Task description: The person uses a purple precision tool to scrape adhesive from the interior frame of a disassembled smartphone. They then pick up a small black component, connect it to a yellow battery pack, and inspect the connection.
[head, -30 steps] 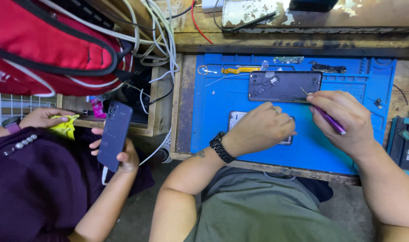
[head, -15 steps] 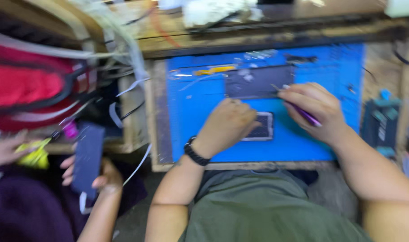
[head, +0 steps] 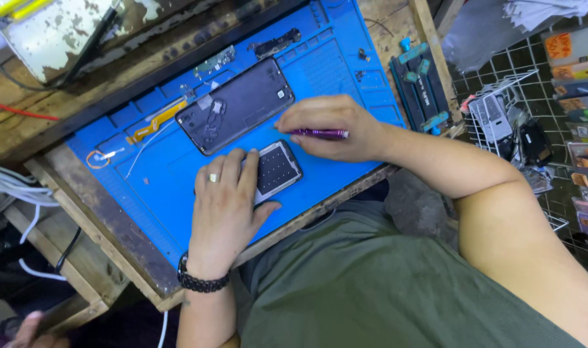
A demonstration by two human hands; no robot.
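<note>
- I am pressing my left hand (head: pixel 226 203) flat on the blue mat (head: pixel 345 67), with its fingers lying close together over the left part of a small grey keypad phone (head: pixel 276 170), pinning it down rather than pinching it.
- I am wearing a ring on 1 finger of that hand and a dark beaded bracelet (head: pixel 202 281) at the wrist.
- I am holding a purple screwdriver (head: pixel 320 133) in my right hand (head: pixel 336 125), the fingers curled and pinched around its shaft, which is lying nearly level and pointing left.
- The keypad phone is sitting near the front edge of the mat, just below the screwdriver and just beside a bigger opened phone back (head: pixel 235 105) lying face down at a slant.
- A yellow flex strip (head: pixel 153 122) is lying on the mat just left of the opened phone.
- A dark holder with teal clamps (head: pixel 417 84) is resting at the right edge of the mat.
- A wire rack (head: pixel 500 116) is standing further right.
</note>
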